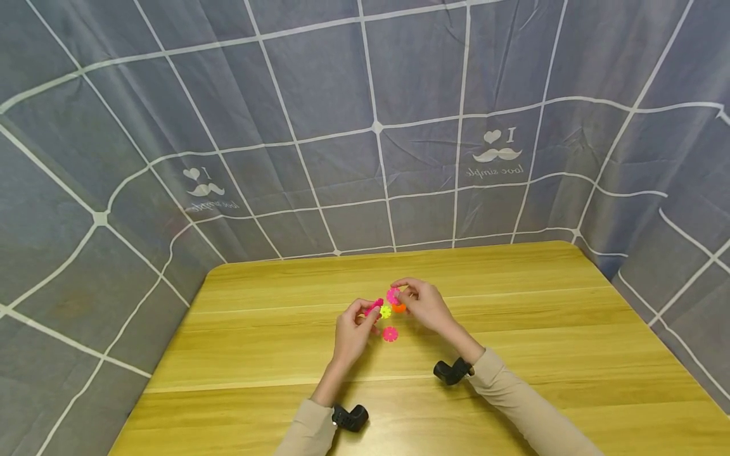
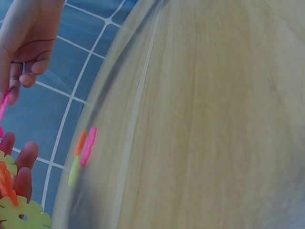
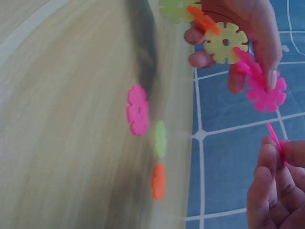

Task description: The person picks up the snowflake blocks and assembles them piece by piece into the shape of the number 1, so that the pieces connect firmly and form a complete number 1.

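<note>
My left hand (image 1: 350, 332) holds a chain of interlocked notched plastic discs. In the right wrist view the chain shows a yellow disc (image 3: 226, 43), an orange disc (image 3: 204, 20) and a pink disc (image 3: 267, 98) at the end under the thumb. My right hand (image 1: 426, 308) pinches a single pink disc (image 3: 275, 138) between thumb and fingers, close to the chain's pink end but apart from it. Three loose discs lie flat on the table below the hands: a pink one (image 1: 390, 334), a yellow-green one (image 1: 385, 311) and an orange one (image 1: 398, 308).
The wooden table (image 1: 256, 354) stretches out on all sides of the hands. A grey curtain (image 1: 336, 171) with white grid lines hangs behind and beside it. Black wrist cameras sit on the left wrist (image 1: 350, 418) and right wrist (image 1: 452, 372).
</note>
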{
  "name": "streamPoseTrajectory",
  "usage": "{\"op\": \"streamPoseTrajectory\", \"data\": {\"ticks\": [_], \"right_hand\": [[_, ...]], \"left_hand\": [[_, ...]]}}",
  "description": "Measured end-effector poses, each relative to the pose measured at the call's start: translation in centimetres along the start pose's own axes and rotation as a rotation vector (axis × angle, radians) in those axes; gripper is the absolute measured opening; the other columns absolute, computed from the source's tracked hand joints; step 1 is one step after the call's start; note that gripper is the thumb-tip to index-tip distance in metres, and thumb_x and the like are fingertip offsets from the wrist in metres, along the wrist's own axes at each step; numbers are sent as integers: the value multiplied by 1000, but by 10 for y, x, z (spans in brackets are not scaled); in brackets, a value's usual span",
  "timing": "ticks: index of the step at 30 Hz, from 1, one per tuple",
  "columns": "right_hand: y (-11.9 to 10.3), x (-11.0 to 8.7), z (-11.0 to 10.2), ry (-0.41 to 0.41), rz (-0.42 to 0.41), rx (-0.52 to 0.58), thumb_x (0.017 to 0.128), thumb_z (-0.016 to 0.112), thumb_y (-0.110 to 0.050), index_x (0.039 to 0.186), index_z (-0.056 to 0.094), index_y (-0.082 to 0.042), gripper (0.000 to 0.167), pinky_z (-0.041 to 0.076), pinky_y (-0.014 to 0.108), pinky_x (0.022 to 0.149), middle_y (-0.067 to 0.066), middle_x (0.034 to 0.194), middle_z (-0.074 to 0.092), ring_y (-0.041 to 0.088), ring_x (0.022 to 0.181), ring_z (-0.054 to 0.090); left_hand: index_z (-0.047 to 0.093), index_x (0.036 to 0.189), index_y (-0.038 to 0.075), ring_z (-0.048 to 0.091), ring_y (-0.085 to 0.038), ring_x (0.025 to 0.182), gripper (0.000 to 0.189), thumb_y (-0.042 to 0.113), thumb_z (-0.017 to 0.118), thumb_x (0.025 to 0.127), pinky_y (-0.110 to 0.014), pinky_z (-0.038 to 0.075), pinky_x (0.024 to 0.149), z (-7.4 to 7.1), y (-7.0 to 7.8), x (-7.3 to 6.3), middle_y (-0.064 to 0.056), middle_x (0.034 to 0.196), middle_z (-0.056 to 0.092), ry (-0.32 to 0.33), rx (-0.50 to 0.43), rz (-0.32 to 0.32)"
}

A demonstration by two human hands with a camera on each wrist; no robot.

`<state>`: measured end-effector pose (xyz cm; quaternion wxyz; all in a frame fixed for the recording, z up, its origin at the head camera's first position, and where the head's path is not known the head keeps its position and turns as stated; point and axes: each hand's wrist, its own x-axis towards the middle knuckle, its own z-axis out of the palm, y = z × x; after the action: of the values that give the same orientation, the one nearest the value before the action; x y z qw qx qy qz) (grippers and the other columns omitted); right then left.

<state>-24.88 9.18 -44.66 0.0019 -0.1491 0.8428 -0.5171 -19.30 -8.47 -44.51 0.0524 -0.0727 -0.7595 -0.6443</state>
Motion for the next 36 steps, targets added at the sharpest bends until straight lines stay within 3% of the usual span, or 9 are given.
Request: {"op": "streamPoseTrajectory", "data": {"ticks": [13, 21, 26, 30, 33, 36], "right_hand": [[-15, -5, -1, 29, -27, 26, 93, 60, -12, 117, 65, -2, 26, 33, 19, 43, 23, 83, 68, 43, 66, 63], [-16, -7, 1, 31, -40, -20, 92, 62, -14, 112, 68, -5, 22, 33, 19, 42, 17, 76, 66, 24, 52, 58], [-19, -8, 2, 35, -52, -33, 91, 63, -10, 109, 69, -4, 20, 32, 19, 41, 11, 69, 65, 31, 54, 60], [-19, -8, 4, 39, -64, -45, 90, 63, -8, 108, 69, 0, 21, 33, 19, 41, 11, 68, 65, 25, 51, 62], [-20, -8, 4, 38, -81, -65, 90, 63, -6, 106, 70, 1, 19, 32, 18, 41, 7, 65, 65, 17, 48, 59], [-23, -8, 2, 28, -90, -58, 89, 63, -4, 104, 70, 0, 17, 31, 17, 40, 7, 62, 64, 22, 48, 60]], "left_hand": [[64, 96, -5, 62, -55, 68, 16, 11, 62, 94, -13, 35, 42, 6, -1, -2, -34, 92, 66, 5, 13, 23], [65, 94, -4, 63, -53, 68, 16, 11, 62, 93, -12, 34, 42, 8, 0, -2, -32, 90, 68, 18, 52, 29], [65, 92, -4, 63, -52, 68, 16, 12, 63, 93, -11, 33, 42, 9, 0, -2, -31, 89, 68, 24, 86, 38], [64, 90, -4, 64, -50, 66, 15, 10, 62, 93, -12, 36, 43, 9, 1, -3, -30, 86, 68, 12, 108, 81], [64, 90, -4, 65, -48, 65, 15, 10, 61, 94, -12, 38, 44, 10, -11, 1, -27, 85, 69, 8, 121, 97], [65, 89, -1, 65, -44, 65, 16, 14, 63, 93, -12, 39, 44, 12, -28, 6, -22, 83, 71, 26, 139, 105]]}}
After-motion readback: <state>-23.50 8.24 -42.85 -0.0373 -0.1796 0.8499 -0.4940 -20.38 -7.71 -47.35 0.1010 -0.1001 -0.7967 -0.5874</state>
